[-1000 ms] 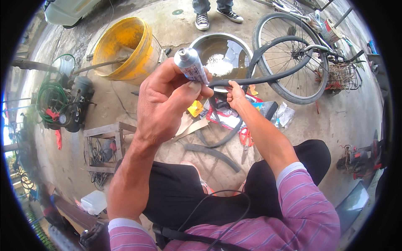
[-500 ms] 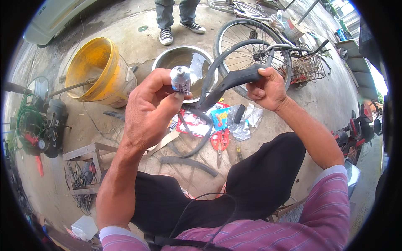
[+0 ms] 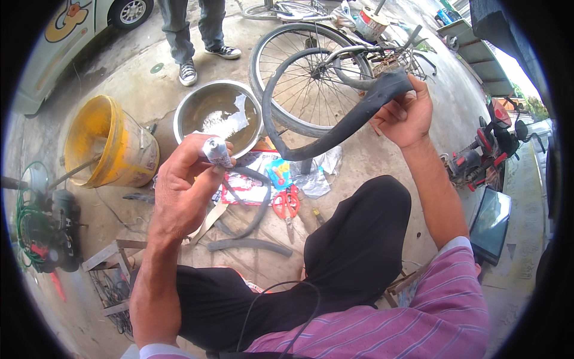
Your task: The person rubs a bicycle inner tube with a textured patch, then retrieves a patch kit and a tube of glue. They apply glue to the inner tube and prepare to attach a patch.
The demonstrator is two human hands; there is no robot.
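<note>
My left hand (image 3: 190, 182) is closed round a small silver metal tube (image 3: 216, 152), its nozzle end pointing up and away from me. My right hand (image 3: 408, 116) pinches a black rubber inner tube (image 3: 341, 127), held up to the right. From there the inner tube slopes down to the left and loops back to the bicycle wheel (image 3: 311, 72). Under my hands, red-handled scissors (image 3: 286, 204) lie on the ground among plastic packaging (image 3: 280, 173). Cut strips of black rubber (image 3: 251, 245) lie nearer to me.
A metal basin of water (image 3: 252, 128) and a yellow bucket (image 3: 109, 143) stand ahead to the left. Behind the basin a person stands in sneakers (image 3: 188, 73). An air compressor (image 3: 63, 224) and a wooden stool (image 3: 113, 260) are at the left; a parked vehicle (image 3: 66, 54) is beyond.
The view has shifted, so the scene sits further left. My right hand has lifted the inner tube higher and further right, stretching it out. My left hand keeps the silver tube.
</note>
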